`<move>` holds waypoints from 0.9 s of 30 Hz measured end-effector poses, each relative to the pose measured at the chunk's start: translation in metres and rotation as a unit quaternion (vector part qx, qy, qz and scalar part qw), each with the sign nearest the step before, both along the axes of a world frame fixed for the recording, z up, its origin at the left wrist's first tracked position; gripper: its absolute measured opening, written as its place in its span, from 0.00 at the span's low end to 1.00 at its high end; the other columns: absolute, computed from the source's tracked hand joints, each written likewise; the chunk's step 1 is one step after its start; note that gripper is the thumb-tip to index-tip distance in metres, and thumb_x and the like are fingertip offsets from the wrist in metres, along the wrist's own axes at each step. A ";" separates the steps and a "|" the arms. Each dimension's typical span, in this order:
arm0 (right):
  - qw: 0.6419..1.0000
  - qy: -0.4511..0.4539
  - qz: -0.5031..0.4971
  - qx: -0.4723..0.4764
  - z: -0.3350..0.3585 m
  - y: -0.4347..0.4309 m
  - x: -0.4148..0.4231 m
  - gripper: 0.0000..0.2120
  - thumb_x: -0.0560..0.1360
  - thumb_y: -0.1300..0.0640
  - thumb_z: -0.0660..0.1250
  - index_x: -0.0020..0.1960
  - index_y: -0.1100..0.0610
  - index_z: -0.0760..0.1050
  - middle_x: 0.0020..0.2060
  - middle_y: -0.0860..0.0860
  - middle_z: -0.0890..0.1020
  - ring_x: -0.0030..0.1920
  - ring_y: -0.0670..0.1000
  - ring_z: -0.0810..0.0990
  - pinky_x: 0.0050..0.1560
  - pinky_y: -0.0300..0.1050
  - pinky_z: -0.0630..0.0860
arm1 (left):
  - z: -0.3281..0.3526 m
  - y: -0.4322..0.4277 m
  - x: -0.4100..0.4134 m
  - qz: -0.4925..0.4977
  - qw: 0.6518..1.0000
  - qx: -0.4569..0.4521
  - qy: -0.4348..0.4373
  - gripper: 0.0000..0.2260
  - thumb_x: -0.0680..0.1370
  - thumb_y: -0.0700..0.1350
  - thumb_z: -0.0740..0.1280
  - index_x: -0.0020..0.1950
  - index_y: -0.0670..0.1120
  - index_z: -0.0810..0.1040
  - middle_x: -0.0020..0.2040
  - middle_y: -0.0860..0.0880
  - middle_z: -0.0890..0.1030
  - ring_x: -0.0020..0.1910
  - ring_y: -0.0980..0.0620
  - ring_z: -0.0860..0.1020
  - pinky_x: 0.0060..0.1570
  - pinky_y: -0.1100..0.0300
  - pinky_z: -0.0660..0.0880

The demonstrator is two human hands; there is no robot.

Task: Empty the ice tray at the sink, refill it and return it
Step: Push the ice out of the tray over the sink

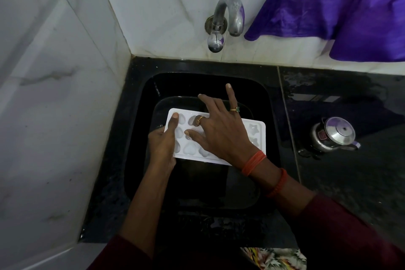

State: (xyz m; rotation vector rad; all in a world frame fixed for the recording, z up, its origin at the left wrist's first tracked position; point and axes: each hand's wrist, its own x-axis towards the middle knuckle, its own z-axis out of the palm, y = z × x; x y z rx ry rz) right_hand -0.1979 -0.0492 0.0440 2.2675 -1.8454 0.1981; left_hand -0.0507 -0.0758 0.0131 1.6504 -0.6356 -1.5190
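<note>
A white ice tray [255, 136] with heart and star shaped cells is held level over the black sink [140, 138]. My left hand [162, 144] grips the tray's left end, thumb lying on top along the edge. My right hand [217, 129] lies spread over the tray's middle, fingers splayed, thumb and one finger pressing on cells while two fingers point up past the far edge. The cells under the hand are hidden. The steel tap [228, 19] sticks out of the wall above the sink with no water running.
A dark basin [186, 103] sits inside the sink under the tray. A steel pot with a lid [335, 135] stands on the wet black counter [350, 98] to the right. Purple cloth [341, 6] hangs at the upper right. Tiled walls close off the left and back.
</note>
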 end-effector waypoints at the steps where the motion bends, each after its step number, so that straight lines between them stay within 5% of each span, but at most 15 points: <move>1: 1.000 -0.002 0.001 -0.004 0.001 0.001 0.000 0.20 0.76 0.36 0.64 0.47 0.50 0.86 0.68 0.57 0.76 0.67 0.56 0.75 0.78 0.66 0.44 | 0.000 0.000 0.001 -0.001 1.000 -0.001 0.000 0.17 0.74 0.55 0.75 0.33 0.45 0.78 0.26 0.52 0.81 0.24 0.55 0.80 0.25 0.63 0.75; 8: 0.998 -0.039 0.004 -0.039 0.005 0.009 0.003 0.14 0.74 0.42 0.69 0.48 0.52 0.86 0.66 0.55 0.78 0.65 0.54 0.77 0.78 0.65 0.46 | 0.000 0.000 0.007 -0.005 1.000 -0.005 0.009 0.17 0.74 0.55 0.75 0.35 0.44 0.79 0.28 0.51 0.82 0.26 0.53 0.82 0.24 0.62 0.75; 19: 0.998 -0.034 0.056 0.025 0.004 0.026 0.004 0.26 0.76 0.30 0.58 0.51 0.47 0.85 0.70 0.54 0.75 0.68 0.52 0.74 0.78 0.66 0.42 | 0.002 0.002 0.008 -0.005 1.000 -0.010 -0.008 0.17 0.75 0.55 0.74 0.35 0.43 0.78 0.25 0.52 0.81 0.23 0.56 0.80 0.21 0.66 0.72; 27: 0.998 -0.027 0.058 0.023 0.010 0.028 0.007 0.17 0.76 0.38 0.64 0.47 0.47 0.86 0.67 0.52 0.77 0.67 0.51 0.75 0.78 0.65 0.42 | 0.002 0.005 0.009 -0.012 1.000 -0.005 -0.019 0.18 0.75 0.57 0.73 0.37 0.43 0.79 0.27 0.52 0.82 0.24 0.56 0.81 0.22 0.66 0.73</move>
